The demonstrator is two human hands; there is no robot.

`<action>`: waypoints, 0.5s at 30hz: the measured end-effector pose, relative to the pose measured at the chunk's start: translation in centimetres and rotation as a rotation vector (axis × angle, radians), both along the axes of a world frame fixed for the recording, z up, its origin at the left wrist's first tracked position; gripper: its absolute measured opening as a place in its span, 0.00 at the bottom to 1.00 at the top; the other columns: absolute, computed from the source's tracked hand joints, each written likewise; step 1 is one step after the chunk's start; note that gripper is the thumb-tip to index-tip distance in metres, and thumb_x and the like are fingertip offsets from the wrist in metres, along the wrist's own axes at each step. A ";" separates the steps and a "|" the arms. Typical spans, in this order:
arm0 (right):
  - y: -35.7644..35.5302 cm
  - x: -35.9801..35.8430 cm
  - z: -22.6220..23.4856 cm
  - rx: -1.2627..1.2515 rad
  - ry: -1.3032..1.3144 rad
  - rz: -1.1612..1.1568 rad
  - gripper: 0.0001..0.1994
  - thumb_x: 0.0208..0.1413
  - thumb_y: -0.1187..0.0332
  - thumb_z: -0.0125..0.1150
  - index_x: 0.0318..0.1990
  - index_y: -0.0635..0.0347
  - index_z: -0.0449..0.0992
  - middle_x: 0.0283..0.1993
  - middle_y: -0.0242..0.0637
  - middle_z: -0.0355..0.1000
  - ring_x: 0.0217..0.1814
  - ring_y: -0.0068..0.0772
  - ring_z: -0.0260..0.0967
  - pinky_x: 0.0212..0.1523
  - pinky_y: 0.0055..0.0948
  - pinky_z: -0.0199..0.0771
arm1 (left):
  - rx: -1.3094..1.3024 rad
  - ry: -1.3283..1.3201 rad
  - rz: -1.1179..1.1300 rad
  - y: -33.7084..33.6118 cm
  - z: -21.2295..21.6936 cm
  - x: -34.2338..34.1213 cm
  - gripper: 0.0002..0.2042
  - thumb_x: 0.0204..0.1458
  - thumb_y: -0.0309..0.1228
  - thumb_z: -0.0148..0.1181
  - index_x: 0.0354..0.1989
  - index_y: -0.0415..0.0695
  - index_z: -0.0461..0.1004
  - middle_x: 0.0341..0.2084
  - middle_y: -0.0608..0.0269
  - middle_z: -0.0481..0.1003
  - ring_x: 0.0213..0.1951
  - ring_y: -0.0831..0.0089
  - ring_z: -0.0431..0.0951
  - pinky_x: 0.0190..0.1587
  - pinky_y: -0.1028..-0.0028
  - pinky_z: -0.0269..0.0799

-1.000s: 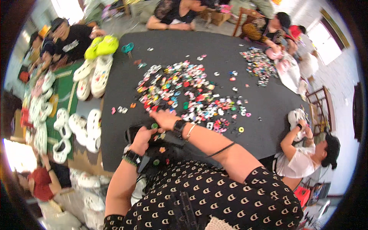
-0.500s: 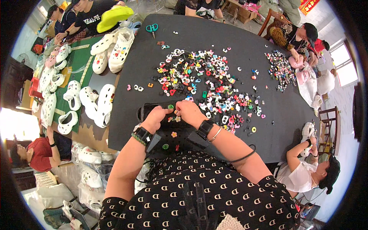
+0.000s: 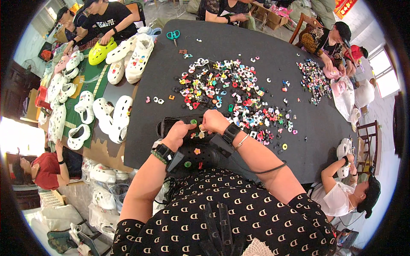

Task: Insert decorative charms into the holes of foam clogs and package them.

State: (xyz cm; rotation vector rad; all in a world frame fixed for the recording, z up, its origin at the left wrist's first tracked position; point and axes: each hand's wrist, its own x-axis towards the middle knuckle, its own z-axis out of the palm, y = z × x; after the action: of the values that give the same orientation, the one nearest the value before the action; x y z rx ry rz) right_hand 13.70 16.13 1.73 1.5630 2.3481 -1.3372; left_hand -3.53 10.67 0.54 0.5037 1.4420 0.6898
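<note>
A black clog (image 3: 162,126) lies on the dark table in front of me, partly covered by my hands. My left hand (image 3: 177,135) grips its near side, the index finger stretched over the top beside a round green charm (image 3: 193,122). At the clog's upper, my right hand (image 3: 215,121) has its fingers pinched on a small pale charm (image 3: 202,127). A flower charm (image 3: 201,135) shows just below. Nearer to my body rests a second black clog (image 3: 209,157) with an orange flower charm (image 3: 197,151), a green one and a red one.
Beyond my hands spreads a large heap of small colourful charms (image 3: 226,87). Teal scissors (image 3: 173,36) lie at the far left of the table. White clogs (image 3: 121,119) stand on the left. Co-workers sit around, one touching a lime-green clog (image 3: 102,51).
My right fingers have shifted slightly up and away from my left, showing more of the pale charm. A co-worker's lime-green clog has come down to the left table. The whole view has shifted a little.
</note>
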 end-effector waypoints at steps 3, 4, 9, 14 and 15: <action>-0.6 -0.4 -0.9 0.245 -0.078 0.028 0.09 0.38 0.66 0.67 0.25 0.62 0.80 0.24 0.46 0.76 0.30 0.44 0.77 0.34 0.39 0.77 | -0.008 -0.021 -0.031 0.4 -0.4 -0.1 0.07 0.52 0.26 0.62 0.35 0.39 0.72 0.33 0.61 0.77 0.34 0.70 0.78 0.36 0.68 0.72; -0.8 -0.5 -1.0 0.309 -0.087 0.048 0.10 0.38 0.66 0.68 0.26 0.62 0.80 0.29 0.46 0.75 0.36 0.45 0.75 0.37 0.40 0.76 | -0.020 -0.086 -0.052 0.5 -0.6 -0.2 0.07 0.52 0.26 0.61 0.36 0.38 0.73 0.34 0.61 0.77 0.35 0.70 0.78 0.37 0.69 0.72; -1.7 -1.1 0.8 0.459 -0.134 -0.014 0.23 0.36 0.67 0.73 0.42 0.58 0.71 0.52 0.42 0.62 0.55 0.52 0.62 0.51 0.52 0.68 | 0.014 -0.047 -0.022 0.1 -2.5 -0.7 0.06 0.53 0.26 0.60 0.37 0.39 0.75 0.34 0.62 0.78 0.36 0.70 0.78 0.38 0.70 0.72; 0.3 0.9 -2.2 0.094 -0.027 -0.074 0.37 0.37 0.67 0.75 0.56 0.51 0.60 0.56 0.44 0.66 0.58 0.60 0.63 0.51 0.59 0.66 | -0.010 -0.039 -0.061 0.3 2.1 0.8 0.11 0.50 0.29 0.64 0.37 0.39 0.70 0.35 0.61 0.74 0.38 0.72 0.73 0.41 0.69 0.68; 0.4 0.7 -2.3 0.087 -0.026 -0.066 0.37 0.37 0.67 0.75 0.56 0.51 0.60 0.56 0.44 0.66 0.58 0.60 0.63 0.51 0.59 0.66 | -0.018 0.005 -0.069 0.2 3.5 1.0 0.12 0.50 0.30 0.65 0.37 0.39 0.69 0.36 0.60 0.73 0.39 0.72 0.73 0.42 0.68 0.68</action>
State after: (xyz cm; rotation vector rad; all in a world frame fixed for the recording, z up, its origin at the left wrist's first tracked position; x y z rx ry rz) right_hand 14.35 16.51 -0.59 1.6842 2.3906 -1.2333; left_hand -2.52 10.86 4.07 0.5394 1.4281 0.6208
